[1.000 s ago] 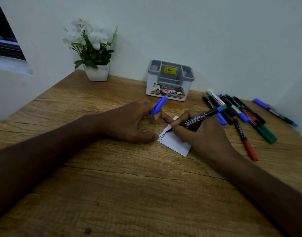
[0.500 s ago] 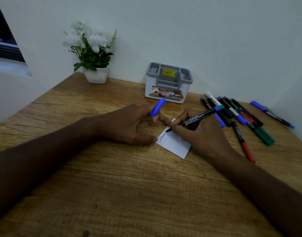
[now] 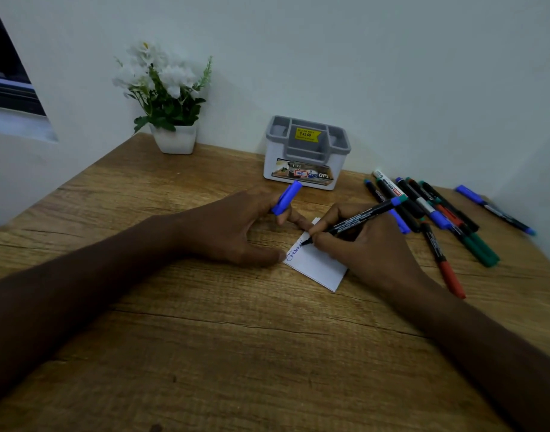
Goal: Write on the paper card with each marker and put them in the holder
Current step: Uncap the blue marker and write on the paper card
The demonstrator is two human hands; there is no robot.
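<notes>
A small white paper card (image 3: 322, 269) lies on the wooden desk (image 3: 205, 353) with blue writing along its left edge. My right hand (image 3: 370, 247) holds a black-bodied blue marker (image 3: 358, 218) with its tip on the card. My left hand (image 3: 236, 229) rests beside the card, thumb on its left edge, and pinches the marker's blue cap (image 3: 286, 198) between its fingers. The grey and white holder (image 3: 308, 152) stands at the back against the wall with nothing showing in it.
Several capped markers (image 3: 435, 210) in blue, green, red and black lie in a loose pile to the right; one blue marker (image 3: 495, 210) lies apart near the right wall. A white pot of flowers (image 3: 174, 138) stands at the back left.
The marker tip has moved a little further along the card's left edge and the blue writing has grown. My left hand has kept its place with the cap.
</notes>
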